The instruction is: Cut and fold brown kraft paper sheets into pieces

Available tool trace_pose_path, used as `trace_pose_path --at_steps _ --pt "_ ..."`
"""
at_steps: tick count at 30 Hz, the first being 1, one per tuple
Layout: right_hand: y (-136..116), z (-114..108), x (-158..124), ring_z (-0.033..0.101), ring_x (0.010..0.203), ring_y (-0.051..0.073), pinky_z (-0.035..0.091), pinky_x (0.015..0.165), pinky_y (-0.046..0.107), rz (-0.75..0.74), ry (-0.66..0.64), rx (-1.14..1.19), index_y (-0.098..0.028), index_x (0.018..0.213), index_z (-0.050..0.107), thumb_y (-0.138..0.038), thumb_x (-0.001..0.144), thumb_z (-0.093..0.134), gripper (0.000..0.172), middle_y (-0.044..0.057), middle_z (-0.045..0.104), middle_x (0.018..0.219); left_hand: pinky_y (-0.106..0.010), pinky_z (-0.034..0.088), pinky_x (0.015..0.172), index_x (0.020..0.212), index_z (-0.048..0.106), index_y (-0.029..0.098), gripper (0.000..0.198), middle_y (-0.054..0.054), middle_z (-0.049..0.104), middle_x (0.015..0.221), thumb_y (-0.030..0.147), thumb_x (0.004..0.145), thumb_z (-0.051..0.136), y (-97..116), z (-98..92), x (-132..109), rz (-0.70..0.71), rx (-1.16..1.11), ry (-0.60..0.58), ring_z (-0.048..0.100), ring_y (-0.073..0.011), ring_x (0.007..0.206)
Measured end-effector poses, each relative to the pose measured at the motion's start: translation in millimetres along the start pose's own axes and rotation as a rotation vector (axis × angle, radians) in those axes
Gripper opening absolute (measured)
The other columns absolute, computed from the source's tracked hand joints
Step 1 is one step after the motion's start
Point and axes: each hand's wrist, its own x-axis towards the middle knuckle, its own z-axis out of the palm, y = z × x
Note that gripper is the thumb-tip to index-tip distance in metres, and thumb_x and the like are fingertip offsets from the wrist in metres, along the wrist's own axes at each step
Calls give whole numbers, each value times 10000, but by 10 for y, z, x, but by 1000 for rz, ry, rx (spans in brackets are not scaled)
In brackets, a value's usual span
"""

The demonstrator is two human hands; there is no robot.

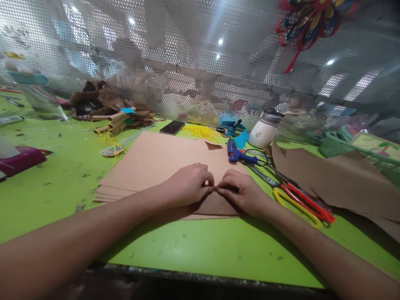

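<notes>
My left hand (192, 183) and my right hand (242, 191) meet near the middle of the view, thumbs and fingertips pinched on the upper edge of a small piece of brown paper (215, 206). Its far edge looks folded or rolled between my fingers; the exact fold is too small to tell. Beneath it lies a stack of large light-brown paper sheets (150, 158). Just beyond my right hand, a blue glue gun (237, 154) lies at the stack's edge. Scissors with yellow handles (296, 206) and scissors with red handles (312, 204) rest to the right of my right hand.
Dark brown paper (331, 175) spreads at right beside a green basket (337, 143). A white bottle (264, 129), yellow shredded strands (201, 132) and a phone (172, 127) stand or lie behind. Crumpled brown paper (106, 102) sits back left; a purple object (25, 160) is at left.
</notes>
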Motion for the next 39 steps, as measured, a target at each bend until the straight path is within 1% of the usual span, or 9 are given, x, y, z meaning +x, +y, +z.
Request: trace_pose_path --at_steps 6,9,12,17,20,23,28,32,39 --pt "4 0 10 567 765 178 448 664 290 -49 -11 -61 -135 817 676 -134 870 627 72 68 616 795 -265 405 656 801 719 166 159 -34 592 733 184 868 575 -10 54 1 95 14 63 554 -169 740" --pt "-17 -29 25 564 774 190 450 677 306 -78 -60 -127 -123 828 681 -105 871 597 96 82 618 808 -274 392 628 747 705 162 208 -40 576 710 178 880 546 7 53 1 139 45 74 533 -170 701" --pt "-21 -62 32 559 770 190 449 681 310 -82 -107 -176 -120 820 680 -94 861 593 100 82 615 810 -272 397 634 741 694 154 243 -49 572 733 177 902 513 41 11 -20 169 12 61 530 -166 706" --pt "6 -100 10 559 794 188 458 700 307 -53 -154 -174 -127 851 674 -93 859 582 98 77 608 831 -255 396 621 795 666 159 219 -35 551 779 192 920 488 22 -18 -71 132 -80 23 528 -150 706" --pt "18 -130 -16 558 824 186 458 721 308 -62 -155 -151 -132 873 671 -86 865 563 117 82 591 887 -252 399 638 838 664 176 190 -21 548 799 201 917 492 -39 9 -84 113 -122 26 529 -145 715" --pt "39 -162 -43 552 810 178 448 703 299 -65 -155 -144 -142 866 662 -79 865 556 124 71 569 881 -252 406 654 872 666 188 184 -20 559 823 200 912 487 -63 11 -100 99 -152 -17 536 -146 729" --pt "81 -195 -65 541 769 177 430 654 290 -94 -181 -160 -156 886 661 -77 871 526 157 60 567 831 -267 411 665 906 666 210 153 -27 563 852 241 886 518 -20 -33 -160 65 -133 -19 536 -159 741" --pt "75 -231 -71 535 756 172 432 640 284 -103 -203 -162 -157 877 650 -50 828 535 164 63 571 841 -280 414 668 918 677 207 205 -44 574 862 288 906 488 21 -106 -213 65 -119 -63 537 -164 724" --pt "53 -297 -90 532 761 161 440 641 265 -74 -254 -155 -178 878 639 0 770 542 230 46 574 843 -272 417 681 920 681 203 177 -49 583 871 204 871 511 27 -163 -233 74 -59 -69 540 -160 724"
